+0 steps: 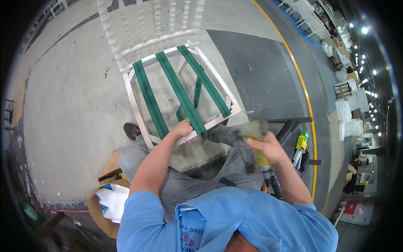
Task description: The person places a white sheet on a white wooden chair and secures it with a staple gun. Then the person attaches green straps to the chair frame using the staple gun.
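In front of me stands a white wooden chair frame [135, 110] with turned spindles in its back. Three green webbing straps [172, 82] run across its seat opening from back rail to front rail. A loose tail of green webbing [197, 93] hangs below them. My left hand [182, 129] is closed round the front rail, beside the end of the middle strap; some fingertips are hidden under it. My right hand [268, 147] grips a yellow-and-black staple gun [255, 133], smeared by motion, to the right of the chair and apart from it.
To my right lie a green-and-yellow box [302, 139] and black tools or trays [303, 161]. An open cardboard box [97, 208] with white wrapping [113, 202] stands at my left. A yellow floor line [300, 80] passes on the right, with stacked white furniture [308, 19] beyond.
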The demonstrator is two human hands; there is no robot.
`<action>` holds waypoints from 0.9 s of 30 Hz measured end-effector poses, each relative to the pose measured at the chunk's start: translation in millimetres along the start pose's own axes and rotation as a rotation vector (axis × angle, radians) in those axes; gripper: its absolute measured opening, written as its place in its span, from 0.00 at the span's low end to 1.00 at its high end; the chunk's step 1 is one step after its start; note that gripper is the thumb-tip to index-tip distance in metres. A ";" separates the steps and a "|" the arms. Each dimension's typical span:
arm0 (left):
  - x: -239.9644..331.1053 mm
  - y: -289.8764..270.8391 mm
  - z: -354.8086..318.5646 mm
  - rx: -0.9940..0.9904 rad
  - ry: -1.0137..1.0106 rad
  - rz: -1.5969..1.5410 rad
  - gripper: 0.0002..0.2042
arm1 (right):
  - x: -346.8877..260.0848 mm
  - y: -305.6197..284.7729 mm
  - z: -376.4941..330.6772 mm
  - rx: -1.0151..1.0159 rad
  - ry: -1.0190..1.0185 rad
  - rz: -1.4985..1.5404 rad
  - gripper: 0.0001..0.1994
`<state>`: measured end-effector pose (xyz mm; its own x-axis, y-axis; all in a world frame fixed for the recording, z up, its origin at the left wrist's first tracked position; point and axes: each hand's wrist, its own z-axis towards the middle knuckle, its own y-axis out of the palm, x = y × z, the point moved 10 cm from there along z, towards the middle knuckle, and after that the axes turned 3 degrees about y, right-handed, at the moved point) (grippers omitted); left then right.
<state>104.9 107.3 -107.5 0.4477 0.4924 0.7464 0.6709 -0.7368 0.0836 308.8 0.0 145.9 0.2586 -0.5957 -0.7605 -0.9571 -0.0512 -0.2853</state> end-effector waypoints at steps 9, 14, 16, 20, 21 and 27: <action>-2.5 -7.9 -1.1 0.031 0.026 -0.018 0.14 | 15.3 101.4 95.2 -0.175 0.140 -0.171 0.16; -5.9 -10.6 -3.4 0.046 -0.016 -0.020 0.14 | 19.2 108.7 100.3 -0.150 0.152 -0.206 0.16; -5.9 -10.7 -3.1 0.046 -0.007 -0.019 0.14 | 16.4 108.7 97.5 -0.107 0.157 -0.294 0.16; -5.0 -11.4 1.1 0.038 -0.002 -0.007 0.14 | 23.0 107.0 103.3 -0.123 0.138 -0.290 0.21; -6.0 -11.1 1.1 0.044 -0.002 -0.008 0.13 | 25.1 107.1 100.0 -0.123 0.141 -0.271 0.21; -9.3 -10.7 4.0 0.060 -0.003 -0.003 0.13 | 30.6 115.0 97.3 -0.112 0.160 -0.257 0.19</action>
<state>95.9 112.5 -118.0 0.4476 0.4962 0.7439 0.7062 -0.7065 0.0463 219.4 53.9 33.0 0.4782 -0.6697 -0.5681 -0.8740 -0.2991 -0.3830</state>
